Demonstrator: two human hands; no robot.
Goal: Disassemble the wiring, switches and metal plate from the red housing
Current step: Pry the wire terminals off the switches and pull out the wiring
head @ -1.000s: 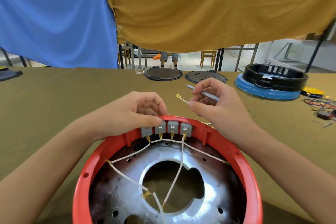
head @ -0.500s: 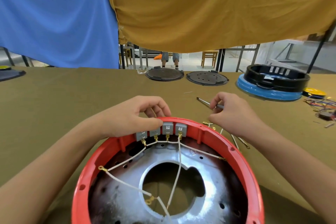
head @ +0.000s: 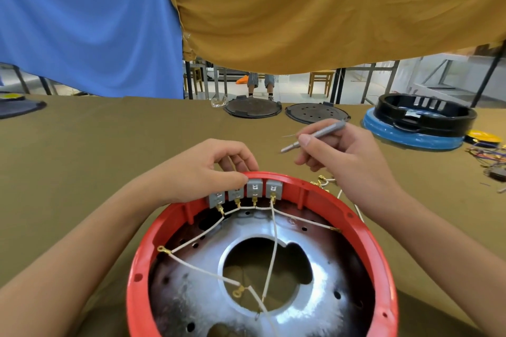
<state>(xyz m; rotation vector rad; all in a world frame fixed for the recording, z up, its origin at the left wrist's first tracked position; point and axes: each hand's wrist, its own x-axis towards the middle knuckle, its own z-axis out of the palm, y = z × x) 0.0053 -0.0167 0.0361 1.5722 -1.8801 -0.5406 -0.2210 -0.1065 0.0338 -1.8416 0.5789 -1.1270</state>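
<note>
Four grey plastic switches (head: 246, 194) are sitting in a row on the far rim of the round red plastic housing (head: 364, 230), white wires (head: 271, 249) trailing over the shiny metal plate (head: 323, 306) inside. The left hand (head: 202, 175) is gripping that rim, thumb pressing the switches. The right hand (head: 345, 156) is pinching a slim grey screwdriver (head: 317, 135) above the olive-covered table (head: 109, 150).
</note>
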